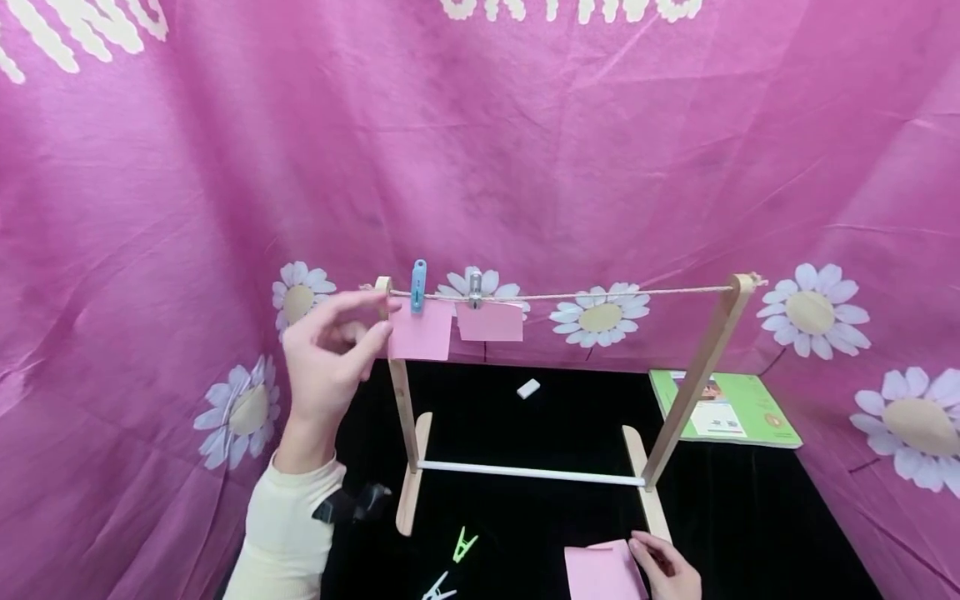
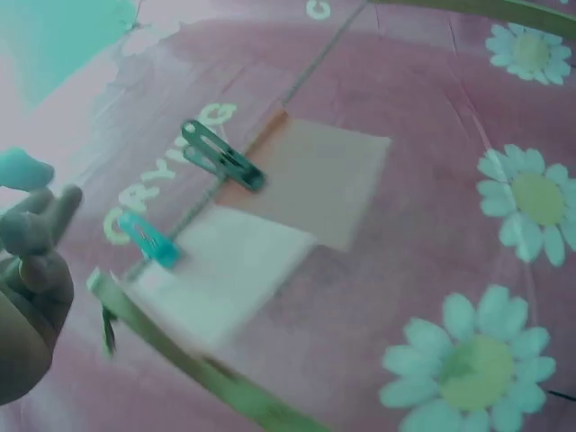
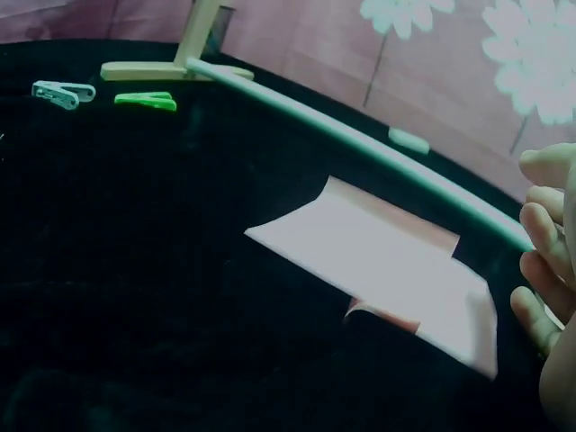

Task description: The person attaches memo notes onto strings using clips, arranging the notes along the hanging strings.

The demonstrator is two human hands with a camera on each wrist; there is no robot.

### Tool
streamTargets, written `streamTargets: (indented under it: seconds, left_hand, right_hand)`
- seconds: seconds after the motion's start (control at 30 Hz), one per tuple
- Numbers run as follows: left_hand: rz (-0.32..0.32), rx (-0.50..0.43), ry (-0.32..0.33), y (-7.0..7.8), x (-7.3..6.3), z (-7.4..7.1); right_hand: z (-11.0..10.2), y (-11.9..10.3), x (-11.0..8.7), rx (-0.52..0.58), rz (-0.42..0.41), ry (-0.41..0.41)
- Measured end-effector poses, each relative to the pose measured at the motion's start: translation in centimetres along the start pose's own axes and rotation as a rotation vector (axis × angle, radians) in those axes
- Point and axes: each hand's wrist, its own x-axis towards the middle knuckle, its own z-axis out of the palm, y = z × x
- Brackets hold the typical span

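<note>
- Pink fabric (image 1: 562, 167), printed with white daisies (image 1: 600, 317), is hanging behind the wooden rack (image 1: 697, 383); beneath the rack, a black table (image 1: 487, 425) is spreading.
- Along the top of the rack, a cord (image 1: 637, 292) is running from post to post; low on the rack, a white bar (image 1: 528, 473) is joining the two sides.
- Near the rack's left post, a blue clip (image 1: 418, 286) is fastening the left note (image 1: 422, 335), a pink piece, to the cord.
- Farther from the rack's left post, a grey clip (image 1: 475, 289) is fastening the right note (image 1: 490, 325), also pink; both notes are hanging below the cord.
- Beside the top of the rack's left post, the left hand (image 1: 326, 367) is hovering; its grip is leaving a narrow gap between thumb and forefinger and is holding nothing visible.
- In front of the rack, near its right foot, loose pink papers (image 1: 603, 575) are lying, edges curling.
- Just beside those papers, also near the rack's right foot, the right hand (image 1: 667, 571) is reaching, fingers bending loosely; in the right wrist view, its grip is showing nothing held.
- In front of the rack, toward its left foot, a lime-green clip (image 1: 463, 546) and a pale clip (image 1: 438, 592) are lying.
- Behind the rack's bar, a small white block (image 1: 528, 389) is lying; behind its right post, a green book (image 1: 761, 408) is showing, partly hidden.
</note>
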Motion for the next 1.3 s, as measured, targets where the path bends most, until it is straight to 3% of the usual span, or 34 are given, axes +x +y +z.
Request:
streamTargets:
  seconds: [0.17,0.33,0.43,0.57,0.77,0.87,0.93,1.17,1.3]
  left_hand:
    - [0.112,-0.156,0.018,-0.8,-4.0,-1.5]
    - [0.095,-0.201,-0.008,-3.1,-9.9,-3.0]
    - [0.029,-0.180,-0.025,-4.9,-14.3,-3.4]
    - [-0.091,-0.169,-0.027,-7.2,-19.9,-3.5]
    - [-0.391,-0.106,0.062,-9.8,-26.5,-2.8]
    - [-0.508,-0.056,0.105,-10.7,-28.9,-2.3]
    - [-0.536,-0.025,0.114,-11.3,-30.1,-1.9]
    - [-0.727,0.212,0.139,-12.6,-32.8,-1.0]
    - [-0.718,0.305,0.109,-13.0,-34.3,-0.6]
  right_hand:
    - [0.2,1.4,-1.3,0.089,-0.063,0.088]
    - [0.7,2.7,-2.2,0.084,-0.186,0.163]
    - [0.9,3.4,-2.6,-0.004,-0.221,0.190]
    - [1.0,3.8,-3.2,-0.173,-0.207,0.209]
    - [0.6,4.1,-3.7,-0.328,-0.205,0.209]
    - [0.4,4.4,-3.6,-0.383,-0.240,0.213]
    - [0.5,4.6,-3.6,-0.415,-0.285,0.224]
    - [1.0,4.5,-4.0,-0.482,-0.352,0.239]
    - [0.9,4.7,-3.9,-0.496,-0.370,0.234]
